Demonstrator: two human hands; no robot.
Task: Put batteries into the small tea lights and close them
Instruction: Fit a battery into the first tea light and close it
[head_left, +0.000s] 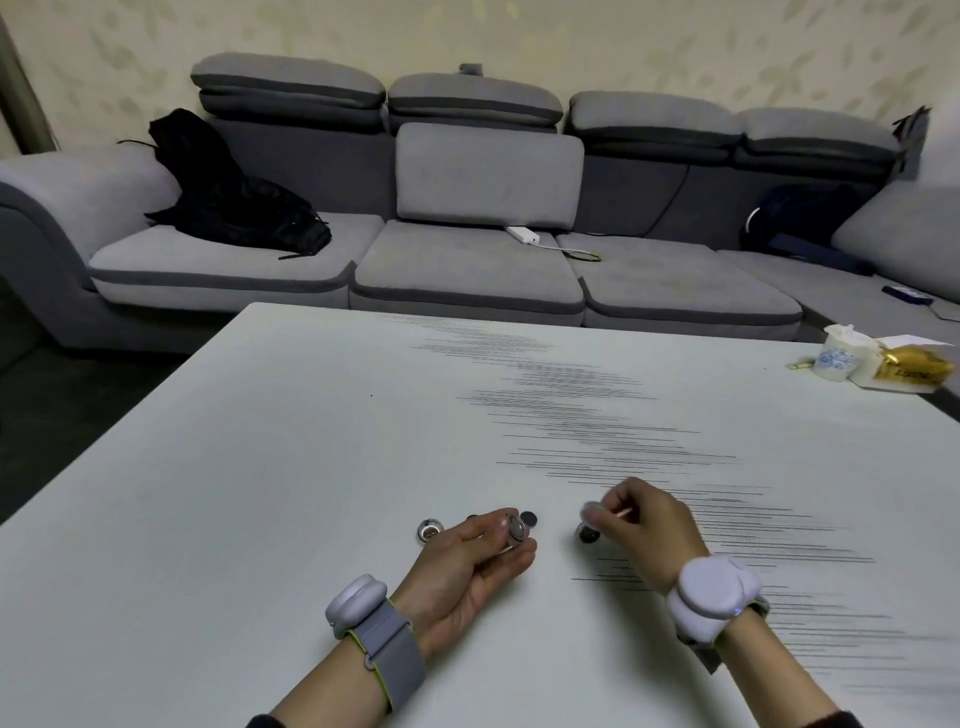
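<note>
My left hand (470, 564) lies palm-up on the white table (260, 467) and pinches a small round tea light (516, 529) between thumb and fingers, its underside turned toward me. My right hand (647, 525) hovers just to the right, fingers closed on a small pale round piece (592, 512), blurred, with a thin orange tip (623, 514) showing beside it. Under that hand a dark round part (587, 535) rests on the table. A dark coin battery (529, 517) sits beyond my left fingertips. Another open tea light (429, 530) stands to the left.
A tissue cup (836, 361) and a gold packet (914, 366) sit at the table's far right corner. Behind the table runs a grey sofa (467, 260) with a black jacket (228, 202) and a white power strip (523, 234).
</note>
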